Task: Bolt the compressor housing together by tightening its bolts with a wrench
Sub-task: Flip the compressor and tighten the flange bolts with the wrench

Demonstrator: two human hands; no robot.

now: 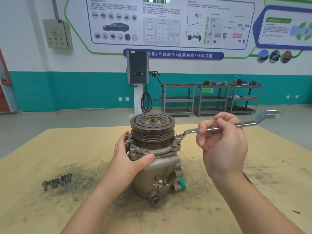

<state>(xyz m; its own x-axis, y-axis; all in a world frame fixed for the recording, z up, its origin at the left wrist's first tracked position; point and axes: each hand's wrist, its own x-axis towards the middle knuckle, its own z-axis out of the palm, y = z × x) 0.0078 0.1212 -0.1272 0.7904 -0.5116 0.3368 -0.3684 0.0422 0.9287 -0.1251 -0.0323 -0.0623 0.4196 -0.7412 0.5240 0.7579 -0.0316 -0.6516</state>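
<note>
The compressor housing [160, 176] stands upright at the middle of the table, its dark grooved pulley [152, 125] on top. My left hand [130, 159] grips the housing's left side, thumb across the front below the flange. My right hand [222, 142] holds the shaft of a silver ring wrench [190, 131]. The wrench's near ring end sits at a bolt [177, 136] on the right side of the flange. Its far end points up and to the right, blurred.
Several loose bolts [57, 181] lie in a row on the tan, oil-stained table cover [50, 149] at the left. Beyond the table stand a charging post [137, 68] and grey shelf carts [211, 98] against the teal wall.
</note>
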